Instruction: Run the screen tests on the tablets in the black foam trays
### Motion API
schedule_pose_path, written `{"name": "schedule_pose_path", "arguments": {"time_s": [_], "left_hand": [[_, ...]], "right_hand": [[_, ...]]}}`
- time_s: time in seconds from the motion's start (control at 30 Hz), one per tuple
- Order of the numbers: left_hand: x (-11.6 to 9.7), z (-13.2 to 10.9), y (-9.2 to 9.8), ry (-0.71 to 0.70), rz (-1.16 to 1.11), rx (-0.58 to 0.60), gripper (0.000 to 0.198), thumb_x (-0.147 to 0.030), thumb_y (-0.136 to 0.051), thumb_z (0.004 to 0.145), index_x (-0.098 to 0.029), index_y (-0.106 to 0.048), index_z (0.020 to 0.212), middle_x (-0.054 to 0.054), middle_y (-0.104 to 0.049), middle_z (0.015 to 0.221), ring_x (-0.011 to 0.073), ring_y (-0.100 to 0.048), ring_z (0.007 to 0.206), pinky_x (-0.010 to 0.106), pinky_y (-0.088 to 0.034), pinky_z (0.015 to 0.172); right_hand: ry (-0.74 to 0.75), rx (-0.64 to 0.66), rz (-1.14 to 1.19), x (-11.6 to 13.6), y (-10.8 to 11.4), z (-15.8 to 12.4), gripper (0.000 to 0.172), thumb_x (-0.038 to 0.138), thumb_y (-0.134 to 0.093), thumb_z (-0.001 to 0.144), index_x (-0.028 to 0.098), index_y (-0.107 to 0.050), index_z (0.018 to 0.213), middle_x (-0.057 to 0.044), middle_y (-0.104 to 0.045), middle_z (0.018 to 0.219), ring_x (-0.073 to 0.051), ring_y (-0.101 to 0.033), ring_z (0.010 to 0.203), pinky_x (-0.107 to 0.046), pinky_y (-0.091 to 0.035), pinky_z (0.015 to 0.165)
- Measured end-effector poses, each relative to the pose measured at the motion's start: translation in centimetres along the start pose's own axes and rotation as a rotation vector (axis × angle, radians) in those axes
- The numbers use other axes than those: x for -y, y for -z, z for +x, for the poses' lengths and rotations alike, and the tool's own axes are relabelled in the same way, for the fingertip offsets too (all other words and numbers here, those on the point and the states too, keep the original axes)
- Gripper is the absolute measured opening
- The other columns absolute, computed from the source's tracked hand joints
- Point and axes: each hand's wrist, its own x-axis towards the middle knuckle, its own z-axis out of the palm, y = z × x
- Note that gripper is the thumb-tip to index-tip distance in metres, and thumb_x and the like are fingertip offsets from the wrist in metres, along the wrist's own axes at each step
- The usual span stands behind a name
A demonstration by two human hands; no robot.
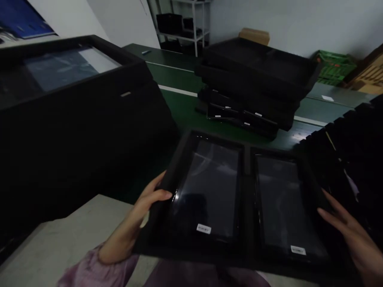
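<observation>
Between my hands is a black tray (247, 191) with two compartments, tilted a little and held above the green work surface. A dark, glossy screen panel (209, 187) lies in its left compartment, and a second screen panel (283, 199) lies in the right one. Each panel has a small white barcode label near its lower edge. My left hand (146, 207) grips the tray's left side, thumb on top of the rim. On the opposite side, my right hand (344, 227) holds the right edge; its lower fingers are hidden.
To the left rises a tall stack of black trays (89, 131), a panel in the top one. More black trays (254, 75) are piled unevenly on the green bench (182, 107). Another dark stack (356, 159) stands at right. A green crate (335, 65) and metal shelf (195, 28) are behind.
</observation>
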Motion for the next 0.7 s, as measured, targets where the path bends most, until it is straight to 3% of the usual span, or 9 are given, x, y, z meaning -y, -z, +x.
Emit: {"name": "schedule_pose_path", "arguments": {"time_s": [0.07, 0.1, 0.2, 0.3, 0.37, 0.43, 0.53, 0.6, 0.7], "left_hand": [[0.7, 2.7, -1.8, 0.041, -0.021, 0.034, 0.067, -0.045, -0.085, 0.066, -0.029, -0.084, 0.131, 0.006, -0.088, 0.130, 0.0487, -0.075, 0.139, 0.065, -0.057, 0.125], [0.9, 3.7, -2.2, 0.016, 0.005, 0.048, 0.071, -0.047, -0.087, 0.065, -0.028, -0.082, 0.134, 0.008, -0.084, 0.143, 0.0497, -0.069, 0.148, 0.066, -0.052, 0.130], [0.8, 5.8, -1.9, -0.239, 0.226, -0.031, 0.081, -0.050, -0.085, 0.073, -0.028, -0.073, 0.151, 0.012, -0.055, 0.180, 0.0479, -0.038, 0.174, 0.067, -0.031, 0.142], [-0.4, 7.0, -2.9, -0.539, 0.540, -0.083, 0.079, -0.047, -0.076, 0.091, -0.030, -0.060, 0.167, 0.011, -0.030, 0.194, 0.0428, -0.012, 0.182, 0.070, -0.018, 0.145], [-1.3, 7.6, -5.8, -0.624, 0.687, 0.067, 0.079, -0.048, -0.069, 0.099, -0.028, -0.051, 0.173, 0.015, -0.026, 0.194, 0.0433, -0.011, 0.182, 0.072, -0.018, 0.144], [-1.9, 8.2, -10.1, -0.648, 0.785, 0.266, 0.088, -0.051, -0.070, 0.100, -0.019, -0.044, 0.177, 0.023, -0.017, 0.195, 0.0468, -0.006, 0.182, 0.072, -0.019, 0.144], [-1.9, 8.9, -16.1, -0.608, 0.933, 0.470, 0.104, -0.049, -0.076, 0.095, -0.006, -0.034, 0.179, 0.032, -0.007, 0.193, 0.0522, 0.002, 0.180, 0.078, -0.010, 0.142], [-1.4, 9.1, -18.2, -0.592, 0.999, 0.487, 0.106, -0.044, -0.076, 0.093, -0.003, -0.029, 0.179, 0.034, -0.004, 0.192, 0.0529, 0.004, 0.180, 0.082, -0.006, 0.140], [-0.6, 9.2, -18.2, -0.600, 1.041, 0.450, 0.106, -0.040, -0.073, 0.093, -0.003, -0.025, 0.180, 0.034, -0.001, 0.193, 0.0531, 0.005, 0.180, 0.084, -0.005, 0.139]], "right_hand": [[-0.169, 0.018, 0.030, -0.9, -0.7, 0.6, 0.091, 0.083, -0.084, 0.067, 0.037, -0.080, 0.145, -0.013, -0.087, 0.119, -0.045, -0.084, 0.108, -0.056, -0.072, 0.083], [-0.173, 0.000, 0.018, -1.3, -1.2, 1.1, 0.090, 0.082, -0.083, 0.067, 0.037, -0.080, 0.144, -0.012, -0.087, 0.119, -0.045, -0.083, 0.109, -0.055, -0.072, 0.083], [0.004, -0.136, -0.092, -1.8, -2.0, 3.2, 0.074, 0.078, -0.077, 0.074, 0.036, -0.082, 0.134, -0.012, -0.083, 0.132, -0.045, -0.077, 0.129, -0.061, -0.067, 0.100], [0.179, -0.189, -0.241, -2.1, -2.4, 5.5, 0.059, 0.079, -0.069, 0.079, 0.035, -0.086, 0.115, -0.011, -0.070, 0.159, -0.047, -0.049, 0.163, -0.071, -0.049, 0.123], [0.296, -0.152, -0.378, -2.3, -3.2, 6.6, 0.065, 0.087, -0.059, 0.082, 0.030, -0.085, 0.097, -0.018, -0.070, 0.153, -0.052, -0.043, 0.165, -0.078, -0.042, 0.126], [0.358, -0.114, -0.474, -2.5, -4.6, 7.1, 0.074, 0.093, -0.051, 0.083, 0.025, -0.081, 0.085, -0.026, -0.071, 0.143, -0.057, -0.041, 0.163, -0.082, -0.039, 0.126], [0.374, -0.095, -0.504, -2.7, -6.8, 6.6, 0.077, 0.093, -0.050, 0.087, 0.021, -0.079, 0.088, -0.029, -0.070, 0.146, -0.056, -0.037, 0.166, -0.080, -0.040, 0.128], [0.366, -0.117, -0.500, -2.9, -7.4, 5.7, 0.078, 0.090, -0.050, 0.090, 0.018, -0.080, 0.098, -0.027, -0.068, 0.153, -0.052, -0.038, 0.166, -0.075, -0.043, 0.128], [0.302, -0.122, -0.432, -3.0, -6.8, 4.7, 0.077, 0.088, -0.055, 0.090, 0.020, -0.083, 0.112, -0.019, -0.069, 0.159, -0.047, -0.044, 0.163, -0.070, -0.047, 0.127]]}}
